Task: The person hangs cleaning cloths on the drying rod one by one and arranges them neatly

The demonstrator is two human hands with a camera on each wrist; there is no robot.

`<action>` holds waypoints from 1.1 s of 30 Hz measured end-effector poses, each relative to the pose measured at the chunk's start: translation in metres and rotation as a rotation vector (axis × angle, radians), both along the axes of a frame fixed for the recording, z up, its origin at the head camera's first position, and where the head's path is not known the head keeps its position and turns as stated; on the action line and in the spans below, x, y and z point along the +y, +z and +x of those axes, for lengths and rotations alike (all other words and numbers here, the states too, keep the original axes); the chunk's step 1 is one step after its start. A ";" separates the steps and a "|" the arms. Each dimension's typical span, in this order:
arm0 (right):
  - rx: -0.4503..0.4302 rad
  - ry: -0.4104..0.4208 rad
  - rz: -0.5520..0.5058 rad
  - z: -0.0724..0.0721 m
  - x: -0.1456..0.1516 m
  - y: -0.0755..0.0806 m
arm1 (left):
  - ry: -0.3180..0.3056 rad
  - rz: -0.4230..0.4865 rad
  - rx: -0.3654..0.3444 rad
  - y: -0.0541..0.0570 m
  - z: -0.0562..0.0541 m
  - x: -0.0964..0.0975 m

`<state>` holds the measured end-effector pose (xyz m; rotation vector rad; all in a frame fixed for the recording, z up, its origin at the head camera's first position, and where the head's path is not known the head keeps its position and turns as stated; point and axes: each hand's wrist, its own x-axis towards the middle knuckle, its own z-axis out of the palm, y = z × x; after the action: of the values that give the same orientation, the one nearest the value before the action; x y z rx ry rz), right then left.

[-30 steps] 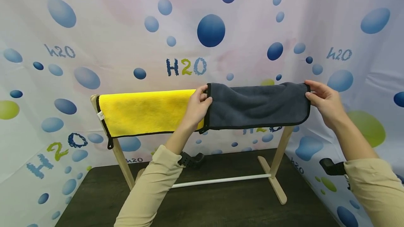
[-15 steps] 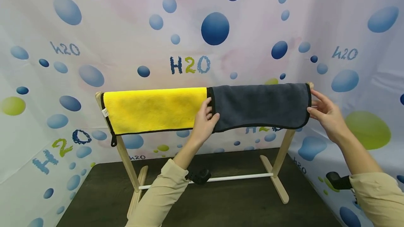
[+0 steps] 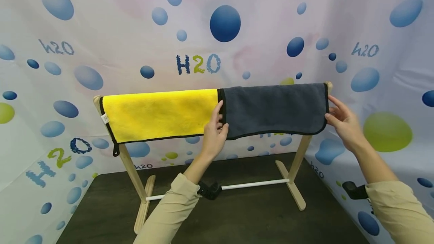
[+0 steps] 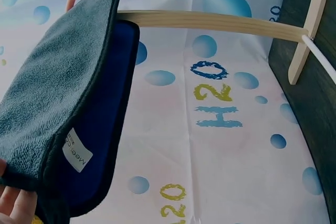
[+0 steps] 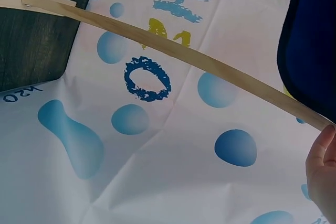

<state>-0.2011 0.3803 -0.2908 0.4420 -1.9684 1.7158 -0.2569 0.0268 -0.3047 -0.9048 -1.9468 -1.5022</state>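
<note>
A dark grey towel with black edging hangs over the right half of a wooden rack's top bar. My left hand holds its left edge between thumb and fingers, close to the neighbouring yellow towel. At the opposite edge, my right hand pinches the grey towel, thumb in front and fingers behind. In the left wrist view, the front flap stands apart from a dark blue back flap with a white label. The bar itself is hidden under the towels.
The rack has wooden side posts and a white lower rod. It stands on a dark table. Behind it hangs a white curtain printed with blue bubbles and lettering.
Both hands have come down from the top corners along the grey towel's side edges. The towel's creases have smoothed out, and its front now hangs flatter.
</note>
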 end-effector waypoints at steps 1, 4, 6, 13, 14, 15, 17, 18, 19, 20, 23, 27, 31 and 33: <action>-0.005 -0.010 0.002 0.000 0.000 -0.001 | 0.002 -0.003 -0.002 -0.001 0.000 0.000; -0.011 -0.042 0.017 0.000 -0.002 -0.003 | 0.003 -0.018 -0.017 -0.005 0.001 -0.001; -0.001 -0.054 0.027 -0.001 -0.005 -0.004 | 0.003 -0.031 -0.029 -0.008 0.001 -0.004; 0.058 -0.050 0.031 -0.002 -0.008 -0.010 | 0.009 -0.046 -0.045 -0.016 0.002 -0.007; 0.062 -0.054 0.036 -0.002 -0.008 -0.011 | 0.012 -0.048 -0.042 -0.017 0.002 -0.007; 0.063 -0.061 0.044 -0.002 -0.008 -0.012 | 0.015 -0.050 -0.039 -0.018 0.001 -0.006; 0.060 -0.083 0.059 -0.001 -0.008 -0.015 | 0.012 -0.053 -0.040 -0.020 0.001 -0.005; 0.055 -0.095 0.067 0.000 -0.008 -0.016 | 0.008 -0.055 -0.041 -0.021 0.001 -0.005; 0.050 -0.103 0.075 0.001 -0.008 -0.018 | 0.010 -0.060 -0.044 -0.022 0.001 -0.005; 0.046 -0.111 0.079 0.002 -0.009 -0.020 | 0.011 -0.065 -0.049 -0.024 0.001 -0.005; 0.039 -0.136 0.094 0.004 -0.009 -0.025 | 0.011 -0.078 -0.067 -0.030 0.003 -0.006; 0.047 -0.162 0.110 0.007 -0.011 -0.031 | -0.001 -0.066 -0.068 -0.040 0.004 -0.009; 0.046 -0.164 0.087 0.011 -0.016 -0.041 | -0.030 -0.051 -0.096 -0.051 0.005 -0.015; 0.034 -0.173 0.093 0.013 -0.019 -0.047 | -0.032 -0.065 -0.117 -0.058 0.005 -0.019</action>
<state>-0.1884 0.3616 -0.3374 0.3203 -2.0053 1.5063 -0.2514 0.0080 -0.3627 -0.8977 -2.0843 -1.5490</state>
